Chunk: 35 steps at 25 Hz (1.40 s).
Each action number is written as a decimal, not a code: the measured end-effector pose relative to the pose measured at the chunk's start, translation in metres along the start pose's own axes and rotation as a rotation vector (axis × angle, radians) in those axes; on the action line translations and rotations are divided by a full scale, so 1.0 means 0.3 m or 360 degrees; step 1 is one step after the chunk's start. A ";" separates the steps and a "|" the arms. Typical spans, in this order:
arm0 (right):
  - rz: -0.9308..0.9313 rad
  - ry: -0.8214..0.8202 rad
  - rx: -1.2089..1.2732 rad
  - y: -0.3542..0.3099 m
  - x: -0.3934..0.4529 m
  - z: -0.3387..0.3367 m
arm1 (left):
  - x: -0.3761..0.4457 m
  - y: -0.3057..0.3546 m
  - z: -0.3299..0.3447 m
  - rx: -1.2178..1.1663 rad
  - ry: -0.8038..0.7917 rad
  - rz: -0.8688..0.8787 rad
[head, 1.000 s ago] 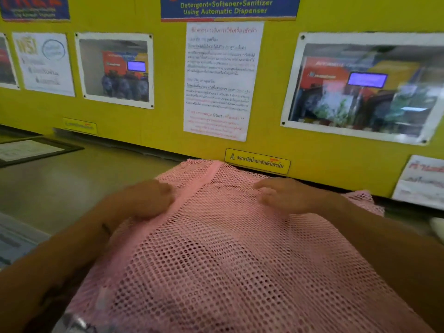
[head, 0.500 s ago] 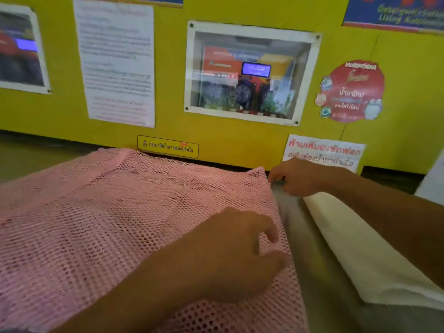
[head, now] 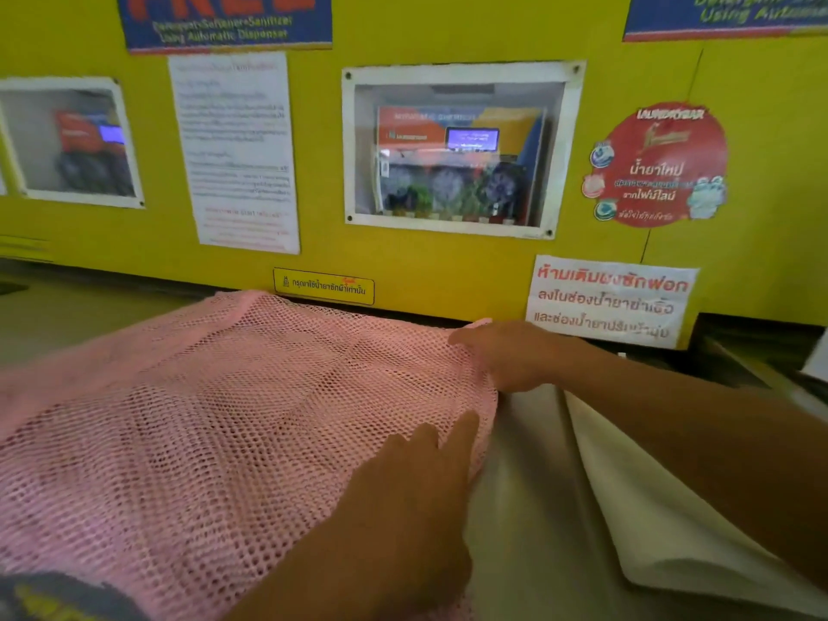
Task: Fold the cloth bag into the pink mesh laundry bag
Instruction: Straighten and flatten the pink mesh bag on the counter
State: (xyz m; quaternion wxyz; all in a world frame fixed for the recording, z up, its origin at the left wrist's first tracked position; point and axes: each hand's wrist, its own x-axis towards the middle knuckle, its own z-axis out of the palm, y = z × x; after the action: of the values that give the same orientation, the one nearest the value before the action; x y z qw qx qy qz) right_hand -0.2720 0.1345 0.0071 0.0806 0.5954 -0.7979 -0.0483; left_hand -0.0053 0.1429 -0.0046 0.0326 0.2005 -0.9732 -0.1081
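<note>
Pink mesh laundry bag (head: 215,423) hides its contents; right hand (head: 511,356) grips its corner.

**Pink mesh bag spread flat, cream cloth beside it**

The pink mesh laundry bag (head: 215,423) lies spread over the counter, its open-weave netting loosely rumpled, with darker shapes showing faintly through the holes; its far edge reaches the foot of the yellow wall; its right edge runs down toward the viewer. Just beside that edge, to the right, lies the cloth bag (head: 649,499); it is plain cream fabric, smooth, lying in a long slanted fold with its near corner rounded; part of it is hidden under a forearm.
</note>
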 end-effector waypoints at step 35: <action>0.0045 0.0925 -0.0999 -1.006 1.121 -0.259 | -0.127 -1.333 -0.386 -0.0102 0.0881 -0.0310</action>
State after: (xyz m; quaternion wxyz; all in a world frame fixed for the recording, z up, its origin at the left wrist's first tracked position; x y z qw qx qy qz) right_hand -0.0665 -0.2726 0.0550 0.4801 0.5199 -0.6966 -0.1179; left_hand 0.1952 -0.2232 0.0182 0.2925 0.3138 -0.8995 -0.0825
